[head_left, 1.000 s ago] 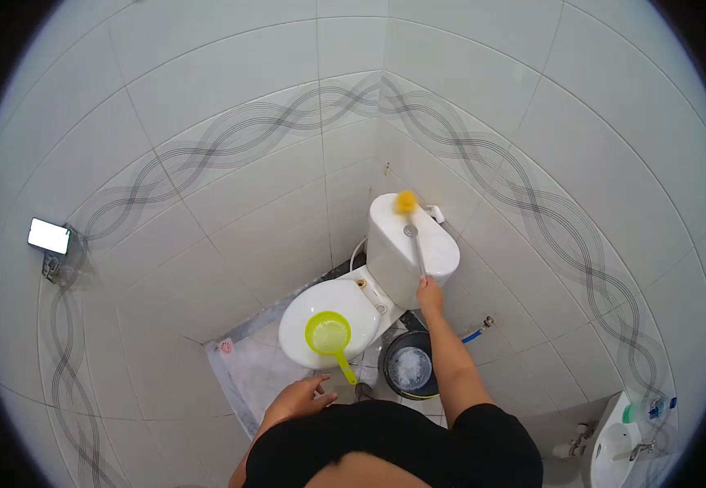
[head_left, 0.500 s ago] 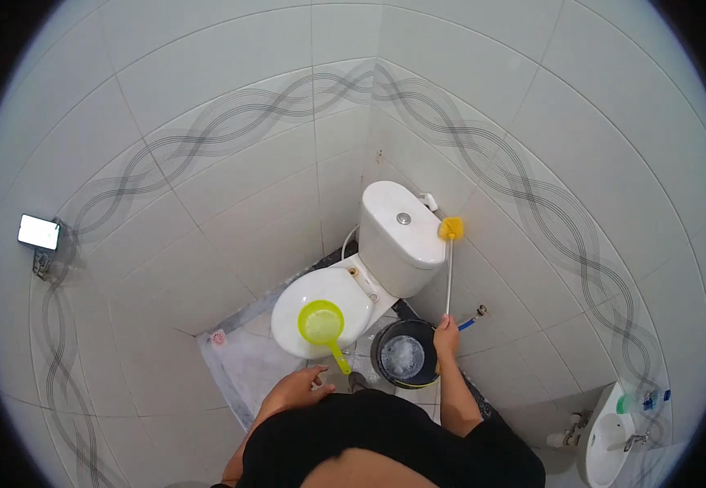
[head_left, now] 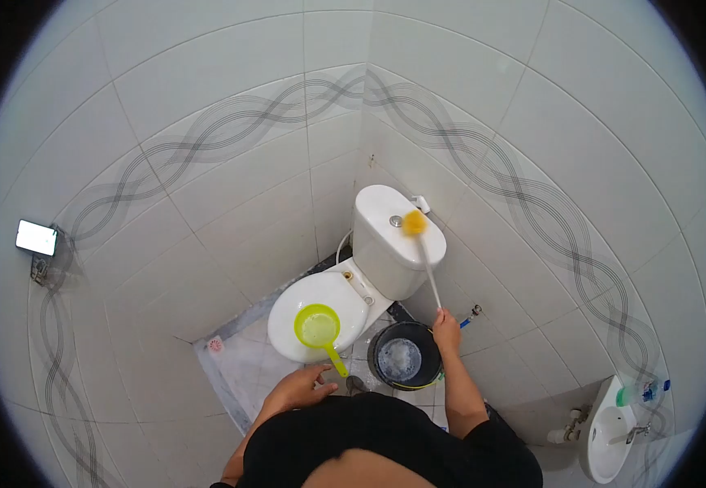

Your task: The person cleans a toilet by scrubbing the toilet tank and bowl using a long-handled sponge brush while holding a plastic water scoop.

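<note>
My right hand (head_left: 447, 332) is closed around the thin white handle of a toilet brush (head_left: 428, 272). The brush's yellow bristle head is over the cistern lid of the white toilet (head_left: 381, 207), just beside the round flush button (head_left: 396, 221); whether it touches the lid I cannot tell. On the closed toilet seat cover (head_left: 288, 313) rests a lime-green dipper (head_left: 318, 327), its handle jutting past the rim. Nothing is in my left hand (head_left: 300, 387), which hangs near the end of that handle with its fingers apart. Below my right hand stands a black bucket (head_left: 379, 329) of sudsy water.
A wall tap with a blue hose (head_left: 471, 317) sits just beyond my right hand. A small washbasin (head_left: 605, 455) holds bottles at the lower right. Tiled walls meet behind the toilet. At the left, a lit phone (head_left: 36, 237) is mounted on the wall.
The brush head has swung left from the right side of the cistern onto the area above its lid. My right hand has shifted slightly, while my left hand stays nearly still.
</note>
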Available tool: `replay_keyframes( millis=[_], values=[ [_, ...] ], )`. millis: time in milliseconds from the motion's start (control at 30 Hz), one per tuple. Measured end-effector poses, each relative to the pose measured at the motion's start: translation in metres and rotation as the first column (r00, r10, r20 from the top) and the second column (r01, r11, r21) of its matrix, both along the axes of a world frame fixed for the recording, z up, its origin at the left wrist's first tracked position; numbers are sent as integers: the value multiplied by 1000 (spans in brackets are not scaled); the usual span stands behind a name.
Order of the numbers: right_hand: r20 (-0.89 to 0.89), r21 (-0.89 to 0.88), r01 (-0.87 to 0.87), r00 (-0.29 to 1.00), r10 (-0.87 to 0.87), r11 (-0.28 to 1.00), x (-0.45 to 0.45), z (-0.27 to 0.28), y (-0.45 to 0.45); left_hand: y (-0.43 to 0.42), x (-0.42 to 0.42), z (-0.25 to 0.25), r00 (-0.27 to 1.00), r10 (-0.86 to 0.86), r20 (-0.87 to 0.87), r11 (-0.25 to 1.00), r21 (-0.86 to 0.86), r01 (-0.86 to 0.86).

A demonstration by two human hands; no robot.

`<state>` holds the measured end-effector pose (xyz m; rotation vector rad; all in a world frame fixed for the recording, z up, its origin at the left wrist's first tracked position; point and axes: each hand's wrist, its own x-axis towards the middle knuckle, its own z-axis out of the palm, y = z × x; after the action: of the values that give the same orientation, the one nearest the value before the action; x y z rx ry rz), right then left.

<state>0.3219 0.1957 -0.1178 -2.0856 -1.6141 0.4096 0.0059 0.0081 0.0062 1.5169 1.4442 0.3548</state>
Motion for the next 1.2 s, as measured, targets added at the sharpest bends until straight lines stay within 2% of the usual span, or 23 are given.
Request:
replay_keyframes(
  millis=[33, 167, 233, 267, 333, 500, 567, 600, 633, 700, 733, 800, 833, 900, 1033, 1100, 1133, 1200],
  values=[
    [-92, 41, 69, 994, -65, 997, 1, -9, 5, -2, -3, -8, 1000, 17, -17, 1000, 9, -17],
    [-148, 115, -3, 989, 20, 993, -7, -25, -7, -10, -4, -12, 998, 44, -35, 999, -14, -44],
    [88, -108, -113, 989, 123, 988, -15, 25, -43, -11, -4, -5, 997, 69, -38, 997, -14, -70],
    [89, -109, -122, 987, 132, 987, -15, 16, -48, -11, -3, -3, 996, 84, -36, 996, -17, -85],
    [-4, -66, -43, 999, 43, 997, -10, -1, -59, -12, -4, -3, 994, 101, -34, 995, -4, -101],
    [-113, -67, 29, 993, -36, 997, -27, -5, -65, -10, -5, -4, 995, 94, -46, 995, -15, -95],
    [-229, -18, 168, 959, -168, 986, -23, -32, -49, -11, -6, -8, 996, 85, -36, 996, 6, -85],
    [-330, 99, 148, 938, -108, 984, -24, -33, -43, -12, -5, -9, 996, 80, -40, 997, 4, -80],
    [-334, 98, 155, 935, -115, 983, -22, -33, -44, -11, -5, -8, 995, 79, -53, 997, 6, -79],
    [-216, -9, 33, 976, -34, 999, -20, -18, -47, -7, -5, -5, 995, 71, -69, 997, 11, -70],
    [-219, -8, 37, 975, -38, 999, -16, -6, -51, -5, -3, -1, 996, 71, -60, 997, -18, -72],
    [50, -115, -106, 992, 112, 988, -7, 11, -52, -3, -2, -1, 996, 79, -46, 996, -44, -81],
    [53, -117, -109, 992, 116, 987, -8, 8, -49, -4, -3, -4, 996, 81, -42, 997, -9, -81],
    [-55, 58, -33, 998, 36, 998, -13, -6, -41, -5, -1, -7, 996, 85, -35, 996, 24, -84],
    [-177, 59, 86, 981, -74, 995, -20, -33, -24, -6, 0, -3, 994, 86, -64, 996, -1, -87],
    [-301, 92, 141, 948, -107, 986, -20, -44, -18, -8, 0, -4, 994, 86, -69, 996, -12, -87],
    [-303, 92, 141, 947, -107, 986, -20, -32, -23, -8, 0, -8, 995, 84, -53, 996, -2, -85],
    [-63, -4, -34, 997, 33, 999, -18, -7, -36, -10, -1, -9, 996, 77, -43, 997, 7, -77]
  ],
)
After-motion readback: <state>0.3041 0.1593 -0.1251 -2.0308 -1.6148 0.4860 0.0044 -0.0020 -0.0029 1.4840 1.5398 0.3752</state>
